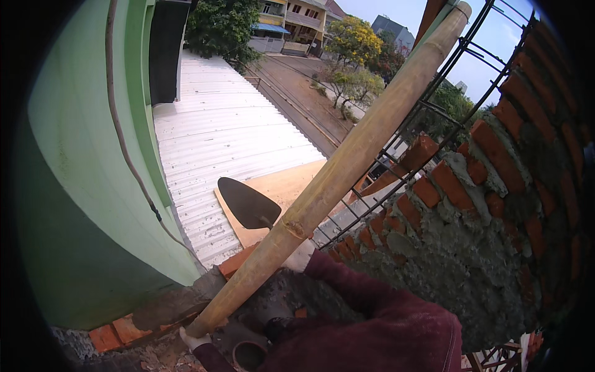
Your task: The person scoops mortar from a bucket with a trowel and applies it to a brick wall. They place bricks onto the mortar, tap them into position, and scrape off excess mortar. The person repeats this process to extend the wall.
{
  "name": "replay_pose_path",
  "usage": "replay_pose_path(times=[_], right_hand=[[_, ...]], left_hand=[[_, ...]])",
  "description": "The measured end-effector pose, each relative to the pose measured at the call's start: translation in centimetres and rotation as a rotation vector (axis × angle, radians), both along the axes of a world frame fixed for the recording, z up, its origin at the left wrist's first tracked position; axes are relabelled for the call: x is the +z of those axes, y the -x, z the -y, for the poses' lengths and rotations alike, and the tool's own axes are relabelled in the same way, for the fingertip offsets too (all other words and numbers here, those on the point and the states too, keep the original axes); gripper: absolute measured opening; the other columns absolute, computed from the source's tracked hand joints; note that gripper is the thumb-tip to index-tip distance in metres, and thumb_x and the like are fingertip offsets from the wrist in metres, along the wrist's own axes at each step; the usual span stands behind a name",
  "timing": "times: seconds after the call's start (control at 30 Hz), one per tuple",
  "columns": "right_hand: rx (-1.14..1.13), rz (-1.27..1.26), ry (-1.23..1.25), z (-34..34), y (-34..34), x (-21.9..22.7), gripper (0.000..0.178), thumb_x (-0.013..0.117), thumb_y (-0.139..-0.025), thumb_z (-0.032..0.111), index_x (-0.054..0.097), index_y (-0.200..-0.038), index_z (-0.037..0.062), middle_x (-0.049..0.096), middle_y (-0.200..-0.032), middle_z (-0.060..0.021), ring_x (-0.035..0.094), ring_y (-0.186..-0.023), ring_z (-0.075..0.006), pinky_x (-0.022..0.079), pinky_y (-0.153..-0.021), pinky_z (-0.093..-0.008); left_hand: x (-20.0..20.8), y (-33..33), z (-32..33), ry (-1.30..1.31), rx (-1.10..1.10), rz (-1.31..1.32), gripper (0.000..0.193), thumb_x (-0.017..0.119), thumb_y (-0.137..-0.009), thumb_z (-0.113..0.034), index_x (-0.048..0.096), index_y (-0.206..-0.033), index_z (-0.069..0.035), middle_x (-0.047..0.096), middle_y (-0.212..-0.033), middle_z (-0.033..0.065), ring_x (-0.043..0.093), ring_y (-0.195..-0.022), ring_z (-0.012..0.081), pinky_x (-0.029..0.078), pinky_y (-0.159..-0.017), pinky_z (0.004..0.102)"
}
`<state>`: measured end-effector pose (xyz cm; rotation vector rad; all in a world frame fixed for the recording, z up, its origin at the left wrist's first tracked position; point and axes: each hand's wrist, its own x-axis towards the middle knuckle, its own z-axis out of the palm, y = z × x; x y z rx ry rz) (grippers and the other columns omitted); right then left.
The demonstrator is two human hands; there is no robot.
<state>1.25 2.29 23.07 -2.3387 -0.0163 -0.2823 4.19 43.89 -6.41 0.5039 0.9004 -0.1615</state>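
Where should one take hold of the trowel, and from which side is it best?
Best by the handle, I would judge, coming from the lower right: the trowel's flat blade points to the upper left, and its thin neck runs down toward the bamboo pole, where the handle is hidden.

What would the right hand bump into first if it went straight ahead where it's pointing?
Probably the bamboo pole, which partly covers the right hand; depth is unclear, so the hand might pass behind it.

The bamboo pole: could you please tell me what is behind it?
Partly behind the pole are the right hand, the trowel and the light board. The trowel's blade shows; its handle and the hand's grip are covered.
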Motion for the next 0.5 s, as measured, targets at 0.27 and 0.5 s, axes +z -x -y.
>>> replay_pose_path(times=[0.27, 0.5], right_hand=[[0.063, -0.21, -0.343, 4.8, 0.5, -9.6, 0.035, 0.061, -0.099, 0.02, 0.059, -0.13, 0.0041, 0.064, -0.123, -0.0107, 0.061, -0.113, -0.0158, 0.052, -0.096, -0.0332], [0.04, -0.277, -0.706, 0.7, 1.4, -3.9, 0.038, 0.058, -0.103, 0.027, 0.057, -0.134, 0.0043, 0.063, -0.122, -0.0072, 0.06, -0.109, -0.0159, 0.052, -0.094, -0.0351]], left_hand=[[0.7, 2.4, 2.0, 0.105, -0.062, -0.049, 0.052, 0.049, -0.098, -0.052, 0.062, -0.115, -0.005, 0.068, -0.112, 0.0138, 0.065, -0.106, 0.0342, 0.05, -0.095, 0.0504], [3.4, 1.8, 0.4, 0.098, -0.001, -0.097, 0.048, 0.052, -0.099, -0.048, 0.06, -0.12, -0.005, 0.067, -0.114, 0.0167, 0.065, -0.107, 0.0352, 0.054, -0.093, 0.0514]])
